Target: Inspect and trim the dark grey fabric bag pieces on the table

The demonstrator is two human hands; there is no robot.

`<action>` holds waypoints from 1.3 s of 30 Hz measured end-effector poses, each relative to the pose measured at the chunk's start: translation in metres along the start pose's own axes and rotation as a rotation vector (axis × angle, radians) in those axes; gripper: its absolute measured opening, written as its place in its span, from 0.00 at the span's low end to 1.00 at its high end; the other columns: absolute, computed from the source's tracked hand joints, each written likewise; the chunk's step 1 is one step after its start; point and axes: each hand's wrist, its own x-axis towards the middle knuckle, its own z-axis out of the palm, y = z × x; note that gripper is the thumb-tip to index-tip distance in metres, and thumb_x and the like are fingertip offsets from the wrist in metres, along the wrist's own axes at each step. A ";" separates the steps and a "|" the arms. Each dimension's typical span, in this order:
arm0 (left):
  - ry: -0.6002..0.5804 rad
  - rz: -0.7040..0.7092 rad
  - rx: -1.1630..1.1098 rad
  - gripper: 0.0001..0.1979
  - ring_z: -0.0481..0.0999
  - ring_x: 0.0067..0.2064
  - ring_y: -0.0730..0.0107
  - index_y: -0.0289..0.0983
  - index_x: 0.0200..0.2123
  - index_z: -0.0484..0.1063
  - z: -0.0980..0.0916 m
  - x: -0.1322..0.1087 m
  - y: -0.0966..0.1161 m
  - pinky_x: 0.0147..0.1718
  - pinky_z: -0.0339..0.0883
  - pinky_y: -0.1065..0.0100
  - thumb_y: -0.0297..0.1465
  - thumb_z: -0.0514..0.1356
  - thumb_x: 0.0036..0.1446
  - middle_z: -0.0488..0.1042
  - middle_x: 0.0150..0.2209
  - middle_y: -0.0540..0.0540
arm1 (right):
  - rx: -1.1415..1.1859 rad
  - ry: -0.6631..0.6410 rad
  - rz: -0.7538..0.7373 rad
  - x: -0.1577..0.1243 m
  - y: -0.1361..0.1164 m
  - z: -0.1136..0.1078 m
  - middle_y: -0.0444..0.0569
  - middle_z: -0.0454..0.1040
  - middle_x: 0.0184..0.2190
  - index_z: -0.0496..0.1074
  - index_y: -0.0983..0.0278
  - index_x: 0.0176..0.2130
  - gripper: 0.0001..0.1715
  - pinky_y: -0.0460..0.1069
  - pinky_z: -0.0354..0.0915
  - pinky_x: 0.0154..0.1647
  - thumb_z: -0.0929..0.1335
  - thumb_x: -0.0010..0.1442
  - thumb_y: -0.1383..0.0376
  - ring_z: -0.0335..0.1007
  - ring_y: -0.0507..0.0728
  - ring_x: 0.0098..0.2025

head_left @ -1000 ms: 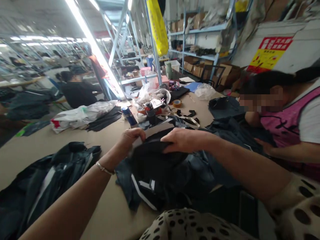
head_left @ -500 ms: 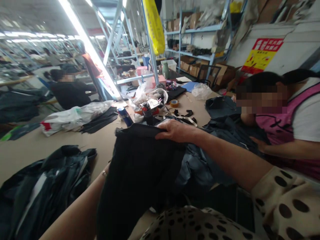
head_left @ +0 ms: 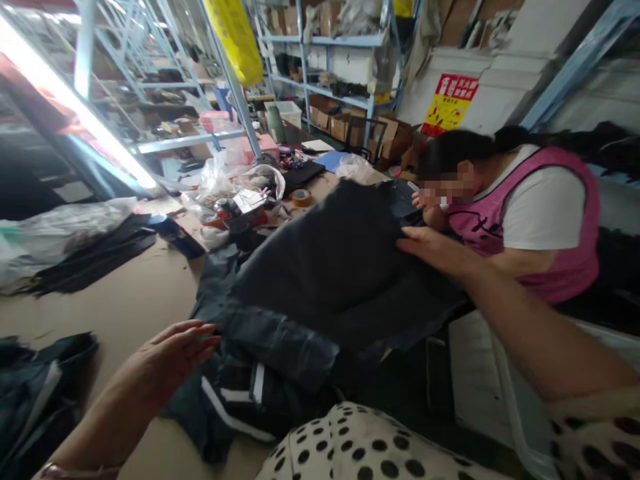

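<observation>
My right hand (head_left: pixel 437 250) grips the upper right side of a dark fabric piece (head_left: pixel 335 267), which is spread in the air in front of me. To the left, my left hand (head_left: pixel 173 353) is open, its fingers stretched out beside the cloth and apparently holding nothing. Beneath the raised piece lies a dark garment (head_left: pixel 235 407) with white stripes, partly over the table edge. How far the raised piece is joined to this garment I cannot tell.
A dark garment pile (head_left: pixel 40 393) lies on the table (head_left: pixel 160 287) at left. Behind are a blue can (head_left: pixel 175 235), a tape roll (head_left: pixel 301 197) and plastic bags. At right, a co-worker in a pink apron (head_left: pixel 545 220) leans over the table.
The dark fabric has swung up and right, spreading out flatter with my right hand. My left hand, mostly hidden behind it before, now shows free at the left. The view has turned right.
</observation>
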 end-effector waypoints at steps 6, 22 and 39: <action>0.020 -0.158 0.085 0.22 0.76 0.34 0.65 0.33 0.38 0.66 -0.036 -0.009 -0.058 0.34 0.70 0.68 0.29 0.69 0.37 0.74 0.33 0.44 | -0.451 0.346 0.350 0.027 0.136 -0.108 0.56 0.71 0.25 0.68 0.68 0.28 0.14 0.53 0.62 0.30 0.68 0.54 0.58 0.65 0.51 0.23; -0.028 -0.110 0.692 0.12 0.66 0.21 0.72 0.32 0.38 0.70 0.014 -0.006 -0.146 0.18 0.57 0.72 0.33 0.57 0.52 0.69 0.26 0.48 | -1.106 0.040 0.155 0.005 0.221 0.056 0.61 0.65 0.56 0.69 0.69 0.51 0.24 0.64 0.58 0.56 0.63 0.58 0.61 0.58 0.70 0.57; -0.037 -0.079 0.293 0.27 0.72 0.36 0.69 0.31 0.55 0.58 0.039 -0.019 -0.132 0.37 0.69 0.65 0.42 0.55 0.57 0.67 0.46 0.37 | -0.437 -0.164 -0.119 0.082 0.071 0.249 0.51 0.74 0.35 0.72 0.67 0.38 0.12 0.48 0.62 0.41 0.65 0.61 0.61 0.69 0.55 0.38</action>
